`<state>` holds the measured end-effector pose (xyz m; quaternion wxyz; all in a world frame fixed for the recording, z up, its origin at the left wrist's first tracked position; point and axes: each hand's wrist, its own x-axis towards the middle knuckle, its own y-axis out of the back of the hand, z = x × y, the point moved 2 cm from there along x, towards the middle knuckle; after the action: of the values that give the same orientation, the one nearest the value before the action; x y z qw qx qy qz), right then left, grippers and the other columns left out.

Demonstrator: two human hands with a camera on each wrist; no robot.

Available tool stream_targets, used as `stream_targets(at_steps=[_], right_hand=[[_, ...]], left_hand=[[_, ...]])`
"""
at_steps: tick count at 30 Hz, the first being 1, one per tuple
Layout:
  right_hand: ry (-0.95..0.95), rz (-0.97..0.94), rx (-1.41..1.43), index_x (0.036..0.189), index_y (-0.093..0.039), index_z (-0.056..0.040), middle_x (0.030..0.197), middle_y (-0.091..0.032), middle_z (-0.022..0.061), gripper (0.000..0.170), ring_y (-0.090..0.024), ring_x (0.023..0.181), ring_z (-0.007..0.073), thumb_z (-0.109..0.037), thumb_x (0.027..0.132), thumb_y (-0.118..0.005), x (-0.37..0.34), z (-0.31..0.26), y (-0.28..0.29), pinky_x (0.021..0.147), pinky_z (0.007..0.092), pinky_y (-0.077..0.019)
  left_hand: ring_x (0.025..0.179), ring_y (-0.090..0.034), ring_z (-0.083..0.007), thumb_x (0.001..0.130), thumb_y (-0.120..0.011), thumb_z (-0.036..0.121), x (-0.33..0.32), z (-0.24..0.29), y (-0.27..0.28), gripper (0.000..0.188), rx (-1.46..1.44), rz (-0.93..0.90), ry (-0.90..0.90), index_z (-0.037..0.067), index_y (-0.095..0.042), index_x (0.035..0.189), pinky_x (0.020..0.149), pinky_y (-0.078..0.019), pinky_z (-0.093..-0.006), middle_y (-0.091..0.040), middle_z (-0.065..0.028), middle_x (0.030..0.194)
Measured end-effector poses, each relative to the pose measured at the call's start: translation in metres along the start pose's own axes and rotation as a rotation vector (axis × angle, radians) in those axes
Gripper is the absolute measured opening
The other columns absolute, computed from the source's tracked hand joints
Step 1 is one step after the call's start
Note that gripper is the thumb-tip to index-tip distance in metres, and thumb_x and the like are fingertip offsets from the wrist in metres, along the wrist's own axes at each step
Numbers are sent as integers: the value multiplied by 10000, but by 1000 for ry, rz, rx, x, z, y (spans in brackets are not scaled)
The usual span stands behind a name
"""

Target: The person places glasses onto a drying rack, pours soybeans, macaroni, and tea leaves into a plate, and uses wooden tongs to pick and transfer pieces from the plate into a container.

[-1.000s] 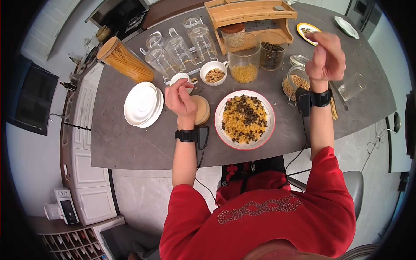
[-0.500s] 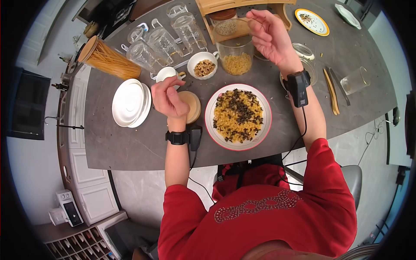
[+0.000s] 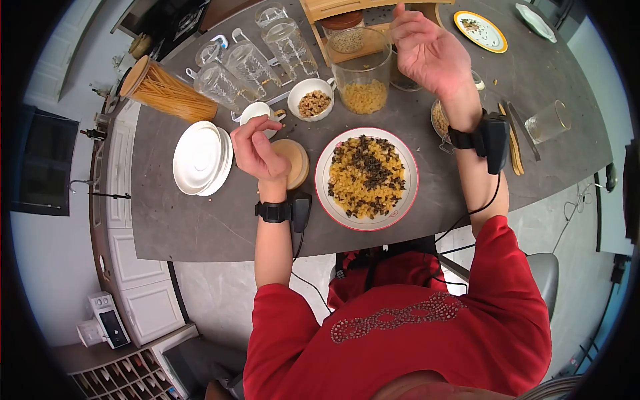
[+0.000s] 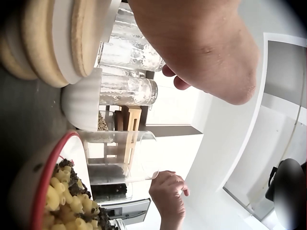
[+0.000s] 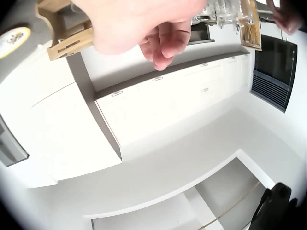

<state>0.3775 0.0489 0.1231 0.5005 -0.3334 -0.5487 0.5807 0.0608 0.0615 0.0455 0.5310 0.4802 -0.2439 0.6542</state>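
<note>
Your left hand (image 3: 259,150) hangs in the air with its fingers loosely curled and holds nothing; it is nearest to a round, beige-lidded jar (image 3: 298,163) on the grey stone-look table (image 3: 180,227), and the left wrist view shows the two apart. Just beyond your fingers stands a small white mug (image 3: 251,112), and beside that a white handled cup (image 3: 298,93) with chopped brown pieces in it. Your right hand (image 3: 432,57) is raised, empty too, fingers relaxed and bent, near a tall, clear glass jar (image 3: 347,77) part-filled with short yellow pasta; whether you touch its rim, I cannot tell. From above, your palm hides most of a second glass jar (image 3: 403,80), just beside the first. Between your forearms, close to your edge of the table, sits a round white plate (image 3: 412,177) with a red rim, heaped with yellow pasta (image 3: 343,177) under scattered dark bits (image 3: 373,167). To your left lie stacked white dishes (image 3: 198,159); to your right, past your wrist, a clear glass tumbler (image 3: 547,123) stands near two slim utensils, one yellowish (image 3: 514,148), one dark grey (image 3: 525,131)
</note>
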Motion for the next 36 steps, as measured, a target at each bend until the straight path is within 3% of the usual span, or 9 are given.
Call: stream_targets(at_steps=[2,5,9,11,19,21,25,29,36], right_hand=[[121,304,-39,1129,-566,69,919,-623,100,465,-602,769,188,-295,1116,-277,-10,16,-20,652,312,-541],[305,380,-102,1058,-572,36,925,-643,145,372,-655,895,253,-192,1086,-279,-7,6,-2,764,352,-575],[323,237,-36,1018,-566,18,918,-643,146,322,-616,819,231,-161,1071,-305,-3,-19,25,727,331,-541],[253,200,24,1027,-543,3,835,-597,85,408,-510,684,187,-279,1092,-255,1,-23,29,634,308,-450],[283,142,8,1004,-545,-9,737,-503,46,396,-419,626,172,-282,1098,-274,16,-40,53,572,306,-392],[234,126,1,991,-543,-10,730,-492,44,382,-407,620,173,-272,1092,-284,5,-28,39,577,302,-388],[180,84,-7,970,-543,-10,720,-477,40,333,-384,610,170,-237,1067,-319,7,-27,39,580,303,-374],[206,81,-38,962,-550,-10,715,-469,30,299,-365,595,161,-197,1051,-334,7,-26,36,575,300,-360],[240,67,58,939,-537,-27,716,-475,23,277,-371,583,145,-182,1048,-336,10,-32,30,552,268,-335]], left_hand=[[767,-674,-197,1083,-412,184,0,0,0,305,17,-15,-4,-28,-625,1137,866,-490,-353,-722,-142,787],[764,-671,-194,1091,-424,191,-2,-3,-1,299,9,-13,52,-26,-627,1122,857,-486,-338,-721,-137,799],[780,-668,-191,1095,-431,186,1,2,-3,291,2,-22,77,-26,-629,1113,850,-481,-324,-720,-134,817],[801,-663,-191,1101,-429,204,3,5,-4,317,-81,59,163,-29,-642,1080,846,-483,-329,-716,-133,824],[819,-637,-179,1108,-372,248,17,-12,4,414,-85,179,385,-19,-659,971,776,-456,-304,-703,-95,873],[795,-618,-182,1098,-374,237,19,-21,2,382,-445,358,755,15,-660,975,749,-459,-315,-696,-82,867],[679,-533,-159,1065,-429,236,20,-36,7,273,-933,417,1114,45,-613,1000,682,-446,-317,-596,-41,750],[577,-417,-97,998,-487,179,26,-53,13,158,-1466,426,1212,85,-610,965,556,-338,-261,-432,56,660],[501,-365,-61,888,-464,61,44,-47,11,156,-1348,954,1361,142,-592,924,502,-259,-244,-402,91,622]])
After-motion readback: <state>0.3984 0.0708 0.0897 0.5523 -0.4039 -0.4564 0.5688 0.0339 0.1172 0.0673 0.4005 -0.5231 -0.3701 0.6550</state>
